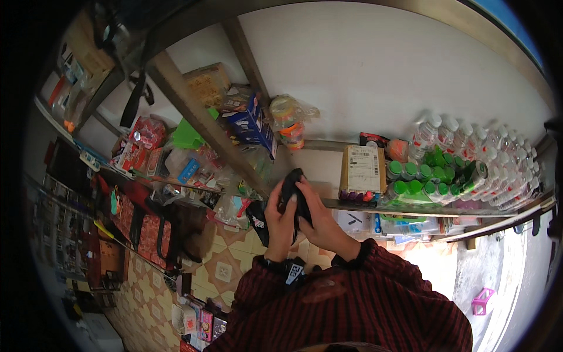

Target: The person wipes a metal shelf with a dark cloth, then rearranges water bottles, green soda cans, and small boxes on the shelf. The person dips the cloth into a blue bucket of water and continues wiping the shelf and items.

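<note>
A bundled black item, perhaps folded cloth or a soft pouch, is pressed between my two hands in front of the shelf. My left hand grips its near left side, thumb lying along it. From the right, my right hand wraps its fingers over the top and side. Just beyond is a bare stretch of the metal-edged shelf. Below my left hand hangs a black bag with a pale print, partly hidden by the wrist.
Right on the shelf stand a labelled cardboard box, green-capped bottles and clear bottles. A slanting metal post crosses the left, before a blue box and wrapped goods. A plastic jar is farther back; a pink stool sits lower right.
</note>
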Available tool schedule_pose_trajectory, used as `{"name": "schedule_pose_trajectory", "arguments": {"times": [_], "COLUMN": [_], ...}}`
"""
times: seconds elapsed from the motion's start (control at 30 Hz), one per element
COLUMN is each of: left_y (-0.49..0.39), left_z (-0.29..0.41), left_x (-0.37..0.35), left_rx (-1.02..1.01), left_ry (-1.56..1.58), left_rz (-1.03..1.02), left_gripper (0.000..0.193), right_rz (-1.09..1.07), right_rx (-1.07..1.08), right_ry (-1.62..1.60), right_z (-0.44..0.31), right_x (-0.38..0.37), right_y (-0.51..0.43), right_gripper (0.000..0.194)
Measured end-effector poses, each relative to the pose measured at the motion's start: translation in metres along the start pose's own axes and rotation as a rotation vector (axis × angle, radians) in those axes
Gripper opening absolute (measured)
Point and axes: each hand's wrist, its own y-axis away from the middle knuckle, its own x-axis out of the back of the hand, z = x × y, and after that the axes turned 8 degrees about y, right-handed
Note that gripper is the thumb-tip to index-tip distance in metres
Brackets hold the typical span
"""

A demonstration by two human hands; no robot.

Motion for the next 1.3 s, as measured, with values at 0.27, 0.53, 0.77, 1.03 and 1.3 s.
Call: {"name": "schedule_pose_trajectory", "arguments": {"times": [0.27,0.53,0.77,1.03,1.3], "left_y": [-0.124,-0.175,-0.175,-0.156,-0.102], "left_z": [-0.013,-0.071,-0.092,-0.084,-0.060], "left_x": [-0.069,-0.088,-0.086,-0.069,-0.012], "left_rx": [-0.518,-0.458,-0.532,-0.586,-0.574], "left_ry": [-0.637,-0.771,-1.058,-1.382,-1.435], "left_rz": [-0.345,-0.685,-0.698,-0.449,-0.421], "left_gripper": [0.046,0.041,0.038,0.037,0.038], "right_rz": [-0.125,-0.087,-0.146,-0.161,-0.202], "right_rx": [-0.157,-0.065,0.090,0.080,0.061], "right_ry": [0.158,0.233,0.335,0.283,0.276], "right_z": [0.035,0.058,0.061,0.057,0.056], "right_x": [0.008,0.021,0.006,0.018,0.018], "right_y": [0.053,0.056,0.048,0.047,0.047], "right_gripper": [0.077,0.043,0.033,0.023,0.020]}}
